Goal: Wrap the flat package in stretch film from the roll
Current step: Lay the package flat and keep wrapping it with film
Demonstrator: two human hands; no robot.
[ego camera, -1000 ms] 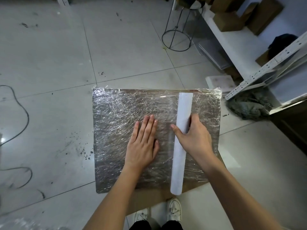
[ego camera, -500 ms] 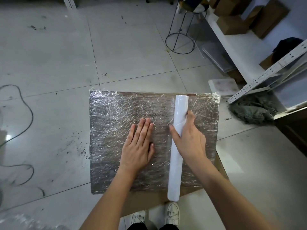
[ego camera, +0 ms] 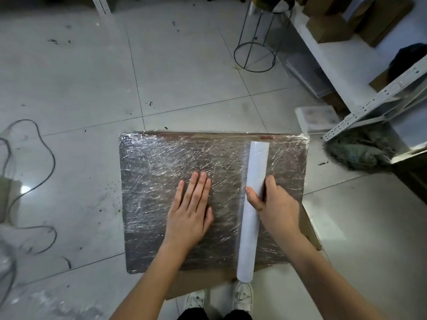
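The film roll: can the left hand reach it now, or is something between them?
Probably yes. The left hand presses flat on the wrapped package, beside the film roll; only film-covered surface lies between. The right hand grips the roll's middle.

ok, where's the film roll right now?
Head view: the film roll lies across the right part of the wrapped package, gripped by the right hand, beside the flat left hand.

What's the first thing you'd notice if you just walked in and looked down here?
Probably the big flat package on the floor, shiny with crinkly film. The left hand presses flat on its middle, and the right hand grips a long white roll lying across its right side.
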